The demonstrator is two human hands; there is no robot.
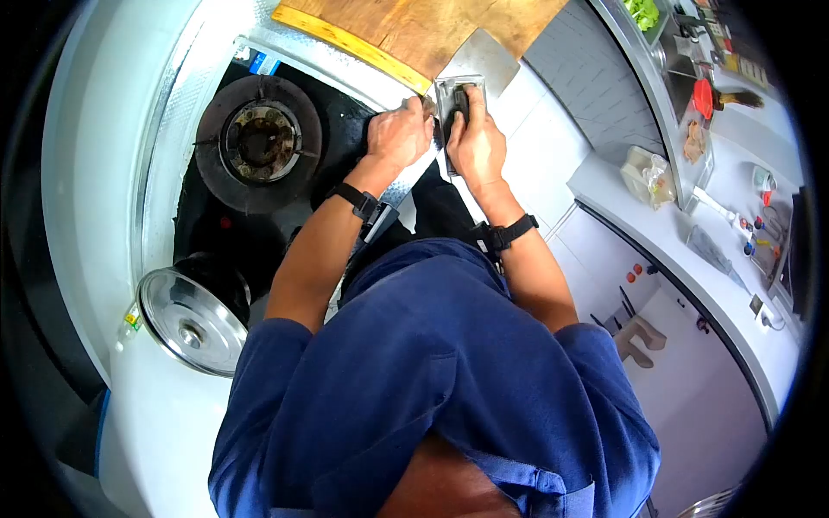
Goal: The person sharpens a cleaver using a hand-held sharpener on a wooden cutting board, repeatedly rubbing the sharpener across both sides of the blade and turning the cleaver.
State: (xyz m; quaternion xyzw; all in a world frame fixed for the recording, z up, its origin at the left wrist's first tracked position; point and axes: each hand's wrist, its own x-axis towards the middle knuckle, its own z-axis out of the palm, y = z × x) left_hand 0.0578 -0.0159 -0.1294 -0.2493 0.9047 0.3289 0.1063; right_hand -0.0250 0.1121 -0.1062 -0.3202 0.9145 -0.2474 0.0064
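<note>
My right hand (477, 142) is closed on a narrow rectangular metal-rimmed piece (443, 84) with a dark middle. Its thumb and index finger press on the dark part; I cannot tell exactly what this piece is. Beside it, my left hand (400, 135) is closed with the fingers curled in, at the corner of the wooden cutting board (380, 26). Whatever the left fingers pinch is mostly hidden. A broad metal blade (485, 62) lies across the board's edge, just beyond the rectangular piece.
A gas burner (262, 142) sits left of my left hand. Nearer me on that side is a pot with a shiny lid (192, 332). To the right, a counter (691, 259) carries a plastic bag (648, 177), a red item (702, 99) and a brush (743, 99).
</note>
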